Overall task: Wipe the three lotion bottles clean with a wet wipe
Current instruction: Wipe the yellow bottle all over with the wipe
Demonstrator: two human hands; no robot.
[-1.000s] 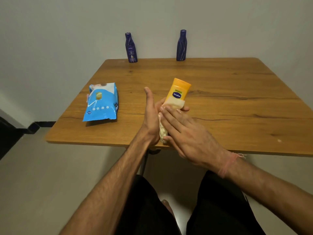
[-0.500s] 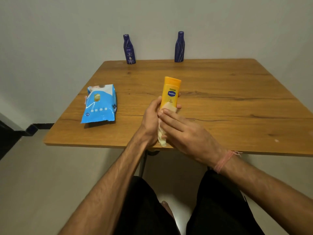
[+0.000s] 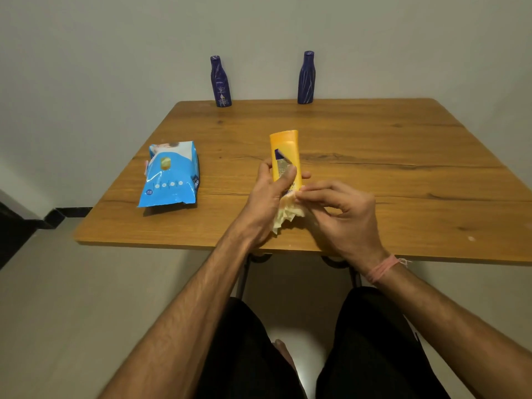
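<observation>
My left hand (image 3: 266,197) grips the lower half of a yellow lotion bottle (image 3: 285,152), held upright over the table with its back label turned toward me. A crumpled pale wet wipe (image 3: 285,213) hangs at the bottle's base. My right hand (image 3: 341,210) pinches the wipe's upper edge with curled fingers, just right of the bottle's bottom. Two dark blue lotion bottles stand upright at the table's far edge by the wall, one on the left (image 3: 220,82) and one on the right (image 3: 306,78).
A blue pack of wet wipes (image 3: 169,175) lies flat on the wooden table (image 3: 403,174) to the left of my hands. The wall rises right behind the table. My knees in black shorts sit under the near edge.
The yellow bottle has been turned so its back label faces me. My right hand has slid off the bottle and drawn back to the right, now pinching the wipe at the base.
</observation>
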